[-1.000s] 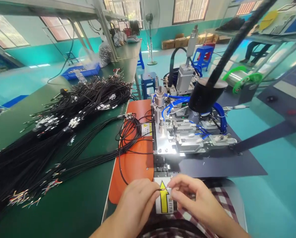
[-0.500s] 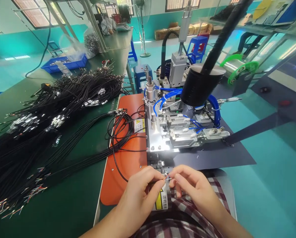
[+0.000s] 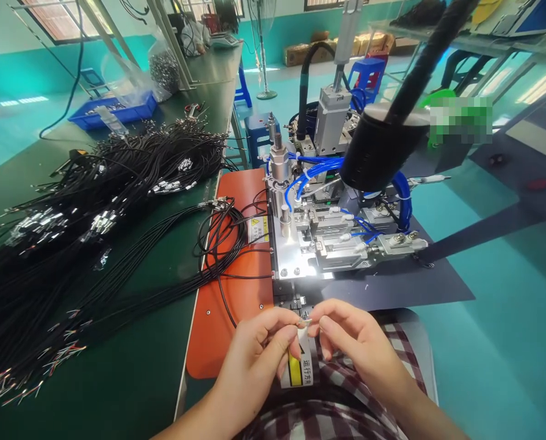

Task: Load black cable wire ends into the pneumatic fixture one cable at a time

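My left hand (image 3: pixel 259 351) and my right hand (image 3: pixel 353 342) meet at the near edge of the bench, fingertips pinched together on the stripped end of a thin black cable (image 3: pixel 222 305). That cable curves back over the orange mat (image 3: pixel 236 287) to a loop of black cables (image 3: pixel 222 238). Just beyond my fingers stands a metal machine (image 3: pixel 319 244) with blue air hoses and clamps. A white label with a yellow arrow (image 3: pixel 298 370) lies under my hands.
Large bundles of black cables (image 3: pixel 94 201) with metal ends cover the green bench (image 3: pixel 131 373) on the left. A black lamp head (image 3: pixel 383 153) on a flexible arm hangs over the machine. A blue tray (image 3: pixel 112 113) and blue stools (image 3: pixel 259 131) sit farther back.
My hands have moved up and forward, closer to the machine's front edge, and now cover most of the yellow arrow label. The view has tilted down and shifted slightly.
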A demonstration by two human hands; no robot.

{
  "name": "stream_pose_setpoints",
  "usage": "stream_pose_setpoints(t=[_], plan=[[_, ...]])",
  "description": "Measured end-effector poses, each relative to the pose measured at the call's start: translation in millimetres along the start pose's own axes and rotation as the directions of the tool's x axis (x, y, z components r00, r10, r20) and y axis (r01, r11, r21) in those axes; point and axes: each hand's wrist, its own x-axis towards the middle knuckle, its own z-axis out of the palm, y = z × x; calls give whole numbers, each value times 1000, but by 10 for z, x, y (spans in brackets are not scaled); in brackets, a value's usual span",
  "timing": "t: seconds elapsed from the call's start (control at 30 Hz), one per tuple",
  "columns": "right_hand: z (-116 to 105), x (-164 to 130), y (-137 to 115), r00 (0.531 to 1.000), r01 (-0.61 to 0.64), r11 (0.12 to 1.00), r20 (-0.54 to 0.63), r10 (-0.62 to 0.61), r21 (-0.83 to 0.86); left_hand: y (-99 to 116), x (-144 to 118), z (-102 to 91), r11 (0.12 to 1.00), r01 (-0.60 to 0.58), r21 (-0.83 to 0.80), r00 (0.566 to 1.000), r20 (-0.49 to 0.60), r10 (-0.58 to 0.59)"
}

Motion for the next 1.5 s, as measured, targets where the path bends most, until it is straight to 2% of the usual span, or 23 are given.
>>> stream_pose_setpoints(t=[0.13, 0.27, 0.43, 0.57, 0.73, 0.87, 0.97, 1.07, 1.13, 1.2, 1.3, 1.4, 1.5], plan=[[37, 26, -32, 1000, -16, 1000, -19, 16, 3, 0, 3, -4, 999, 24, -47, 1000, 18, -23], [54, 67, -22, 999, -28, 999, -29, 29, 35, -1, -15, -15, 999, -6, -43, 999, 40, 8], [62, 98, -8, 998, -54, 992, 30, 51, 113, 58, -35, -25, 996, -22, -81, 997, 71, 28], [96, 101, -34, 989, -134, 968, 95, 116, 214, 106, -27, -35, 984, 21, -177, 993, 115, 0], [128, 107, 5, 968, -220, 905, 195, 157, 365, 76, -15, -68, 951, 74, -299, 983, 183, -19], [158, 90, 45, 963, -238, 881, 220, 158, 410, 47, 2, -101, 935, 82, -345, 978, 208, -9], [211, 45, 66, 976, -203, 922, 144, 163, 331, -4, 14, -107, 940, 77, -332, 982, 190, -13], [261, -15, 102, 997, -75, 986, -12, 78, 147, -68, 7, -72, 961, 41, -273, 991, 131, -5], [270, -50, 126, 997, -23, 999, -68, 25, 37, -87, -3, -31, 971, 19, -240, 997, 74, -1], [259, -76, 130, 996, -20, 999, -88, 15, -48, -78, -8, 10, 972, 20, -234, 999, 34, -12], [238, -102, 96, 993, -27, 989, -119, 9, -145, -36, 5, 47, 966, 56, -250, 998, 32, -50], [241, -116, 58, 992, -11, 983, -125, -13, -185, -14, 25, 51, 968, 89, -233, 996, 27, -86], [258, -119, 67, 992, -16, 979, -125, -9, -201, -17, 31, 47, 973, 117, -197, 992, -28, -125]])
